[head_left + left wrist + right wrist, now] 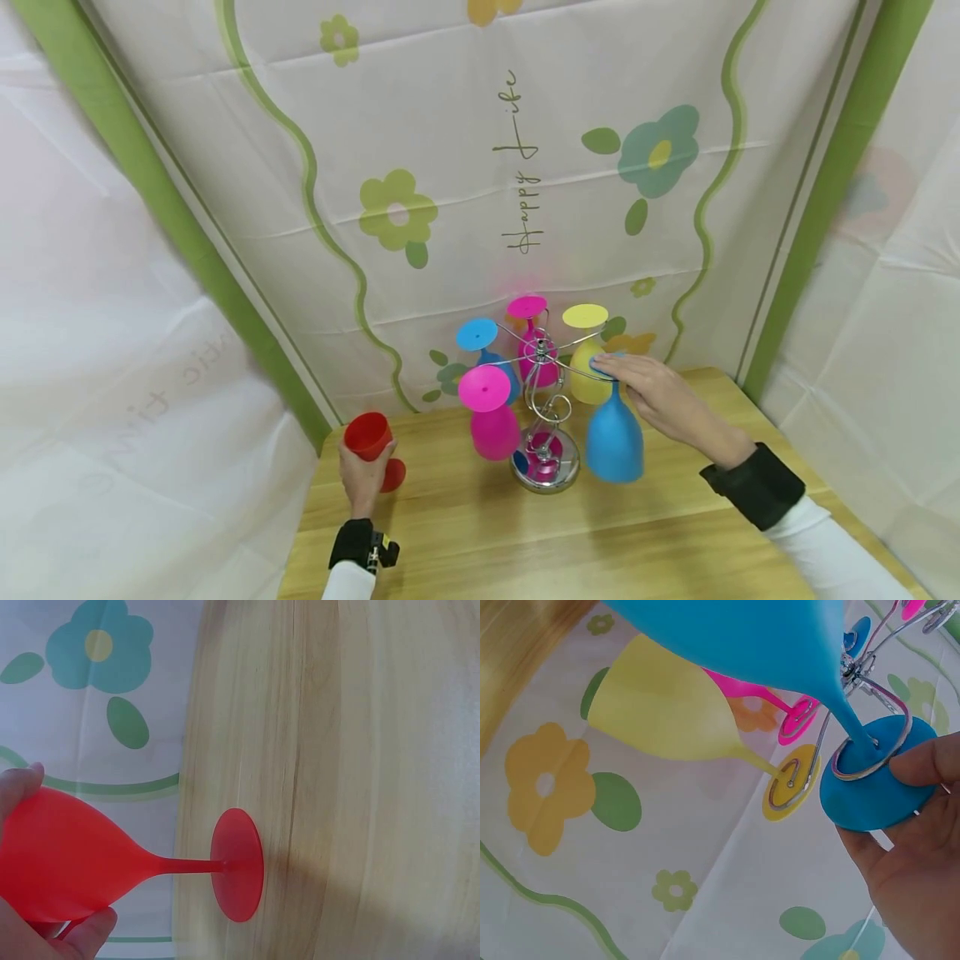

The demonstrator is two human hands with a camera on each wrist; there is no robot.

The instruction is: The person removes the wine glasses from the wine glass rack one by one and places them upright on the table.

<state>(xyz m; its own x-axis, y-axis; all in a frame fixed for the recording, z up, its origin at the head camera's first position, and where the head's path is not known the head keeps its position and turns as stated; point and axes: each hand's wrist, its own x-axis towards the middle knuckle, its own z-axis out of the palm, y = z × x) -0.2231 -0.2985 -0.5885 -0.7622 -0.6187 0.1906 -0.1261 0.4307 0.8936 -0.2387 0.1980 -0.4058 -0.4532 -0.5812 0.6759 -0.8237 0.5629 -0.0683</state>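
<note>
At the table's left, my left hand (363, 473) grips a red plastic goblet (75, 855) round its bowl, thumb on one side and fingers on the other. The goblet is upright, its round foot (238, 865) low over the wood. My right hand (667, 400) pinches the flat foot of a blue goblet (615, 442) hanging upside down on a chrome wire rack (542, 354). In the right wrist view, the thumb (930, 761) lies beside the wire loop around that goblet's stem, with fingers behind the foot.
Also hanging bowl-down on the rack are a yellow goblet (587, 379), two pink goblets (495, 433) and another blue one (480, 334). The rack's round mirrored base (566, 475) stands on the wooden table (450, 533). A flower-printed curtain (450, 108) rises close behind.
</note>
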